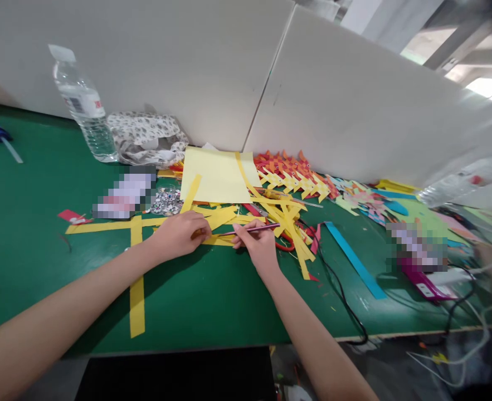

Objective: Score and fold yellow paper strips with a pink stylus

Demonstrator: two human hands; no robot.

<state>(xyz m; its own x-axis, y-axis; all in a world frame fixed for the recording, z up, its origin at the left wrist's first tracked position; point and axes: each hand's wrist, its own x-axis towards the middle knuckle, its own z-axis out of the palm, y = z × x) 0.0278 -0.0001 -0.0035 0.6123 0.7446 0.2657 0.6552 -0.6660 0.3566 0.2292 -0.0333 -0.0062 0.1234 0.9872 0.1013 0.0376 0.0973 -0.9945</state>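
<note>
My right hand (pixel 259 243) pinches a thin pink pencil (pixel 256 228), its tip pointing left over a yellow paper strip (pixel 218 240) on the green table (pixel 28 234). My left hand (pixel 181 234) is curled, fingers pressed down on the same pile of yellow strips (pixel 220 214). A pale yellow sheet (pixel 216 175) lies just behind the hands. Red-handled scissors (pixel 285 242) lie partly under the strips, right of my right hand.
A water bottle (pixel 84 108) and a patterned cloth (pixel 145 136) stand at the back left. Folded orange and yellow paper shapes (pixel 291 172) sit along the white partition. A blue strip (pixel 354 259), black cable (pixel 337 289) and pink device (pixel 423 278) lie right. A long yellow strip (pixel 137 278) runs toward the table's front edge.
</note>
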